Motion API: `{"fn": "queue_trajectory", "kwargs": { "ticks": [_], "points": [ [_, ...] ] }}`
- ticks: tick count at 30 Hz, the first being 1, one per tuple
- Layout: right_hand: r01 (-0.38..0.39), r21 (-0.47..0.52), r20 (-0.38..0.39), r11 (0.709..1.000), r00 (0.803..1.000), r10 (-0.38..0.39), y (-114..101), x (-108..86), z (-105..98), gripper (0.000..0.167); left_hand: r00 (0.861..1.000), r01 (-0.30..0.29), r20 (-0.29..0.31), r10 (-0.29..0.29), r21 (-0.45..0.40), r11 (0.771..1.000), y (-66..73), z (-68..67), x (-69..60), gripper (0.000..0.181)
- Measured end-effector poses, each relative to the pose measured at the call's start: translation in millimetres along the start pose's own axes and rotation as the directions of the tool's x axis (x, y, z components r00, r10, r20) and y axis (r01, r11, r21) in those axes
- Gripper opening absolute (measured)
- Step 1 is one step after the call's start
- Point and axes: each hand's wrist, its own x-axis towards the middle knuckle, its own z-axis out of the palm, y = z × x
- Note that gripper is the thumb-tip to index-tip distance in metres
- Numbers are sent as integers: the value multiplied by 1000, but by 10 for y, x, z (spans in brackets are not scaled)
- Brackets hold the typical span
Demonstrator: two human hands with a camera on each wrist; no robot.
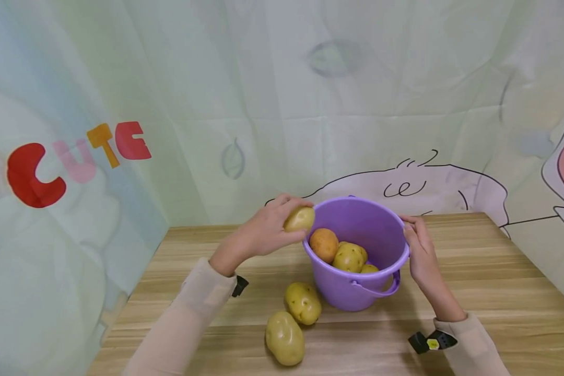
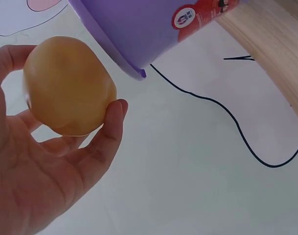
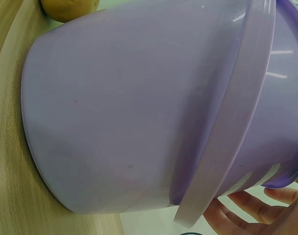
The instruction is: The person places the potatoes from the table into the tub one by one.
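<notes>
In the head view my left hand grips a yellow potato beside the left rim of a purple bucket. Fingers and thumb curl round this potato in the left wrist view, where the bucket's rim is close by. My right hand holds the bucket's right rim; in the right wrist view its fingers lie at the rim, partly cut off. Inside the bucket lie an orange-brown potato and several yellow potatoes, partly hidden by the front wall.
Two yellow potatoes, a rear one and a nearer one, lie on the wooden table in front of the bucket, to its left. The bucket's handle hangs down at the front. A printed curtain stands behind the table.
</notes>
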Motion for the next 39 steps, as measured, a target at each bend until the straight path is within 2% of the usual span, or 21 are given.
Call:
{"fn": "queue_trajectory", "kwargs": {
  "ticks": [5, 22, 29, 39],
  "points": [
    [-7, 3, 4, 1000, 1000, 7, -2, -5, 2, 36, 999, -45, 5, 45, 15, 999, 45, 36, 38, 54],
    [-9, -6, 7, 1000, 1000, 9, 7, -6, -1, 37, 995, -74, 63, 73, 22, 997, 204, 135, 131, 54],
    [-16, -6, 4, 1000, 1000, 16, 0, -6, -4, 37, 992, -102, 77, 98, 37, 994, 279, 218, 183, 55],
    [-17, -9, 7, 1000, 1000, 17, 0, 0, -10, 37, 988, -114, 109, 112, 10, 993, 332, 319, 212, 55]
  ]
}}
